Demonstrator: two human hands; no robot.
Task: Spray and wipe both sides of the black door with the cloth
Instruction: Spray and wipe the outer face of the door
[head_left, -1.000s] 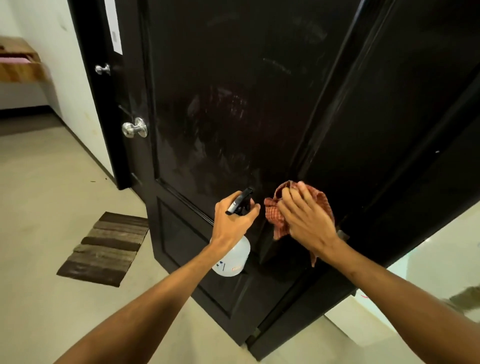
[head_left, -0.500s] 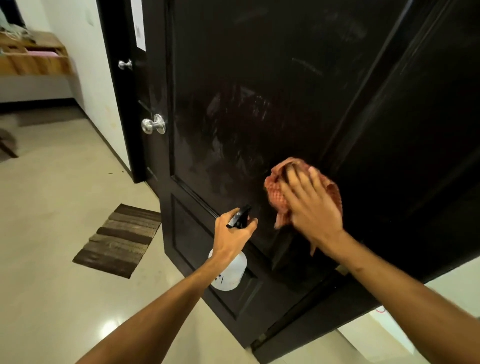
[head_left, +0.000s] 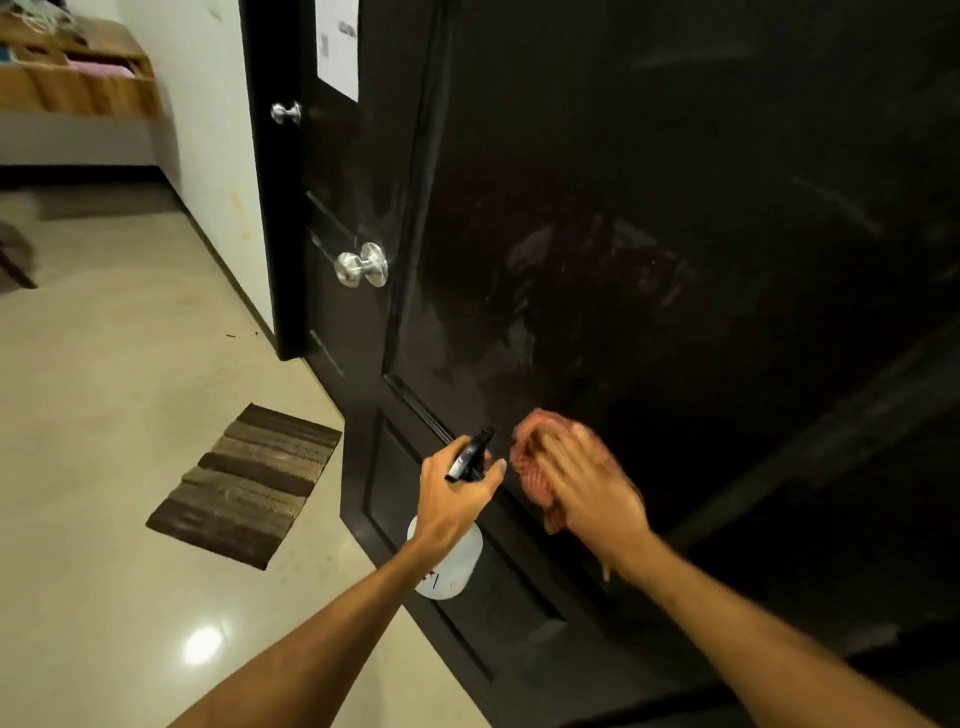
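Observation:
The black door (head_left: 649, 208) fills the right and middle of the view, with smeared wet streaks on its upper panel. My right hand (head_left: 592, 493) presses a red checked cloth (head_left: 535, 457) flat against the door near the bottom edge of that panel; the hand is motion-blurred. My left hand (head_left: 454, 499) grips the black trigger head of a white spray bottle (head_left: 452, 566), held just left of the cloth and close to the door. The bottle body hangs below my fist.
A silver knob (head_left: 363, 266) sticks out of the door at left. A second knob (head_left: 285, 112) and a white paper (head_left: 337, 47) are further back. A brown striped mat (head_left: 249, 483) lies on the glossy floor. Wooden shelves (head_left: 78, 73) stand at far left.
My right hand with the cloth has slid left and down across the door panel. My left hand keeps the bottle in about the same place. The view has shifted right.

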